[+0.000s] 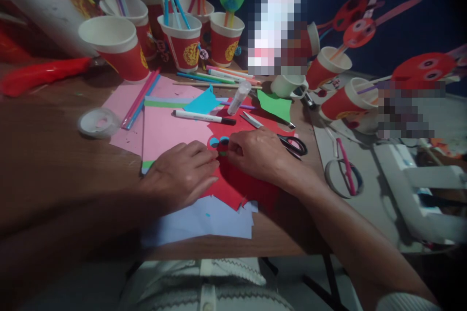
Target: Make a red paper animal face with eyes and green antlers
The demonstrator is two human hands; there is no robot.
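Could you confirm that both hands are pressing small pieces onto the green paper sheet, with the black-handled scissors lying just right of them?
Not quite: the head view shows the left hand and right hand on a red paper sheet, not green. The black-handled scissors do lie just right.

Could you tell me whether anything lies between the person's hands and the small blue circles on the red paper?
Nothing visible does. The left hand and right hand both rest on the red paper, fingertips right at the small blue circles. The scissors lie beyond the right hand, out of the way.
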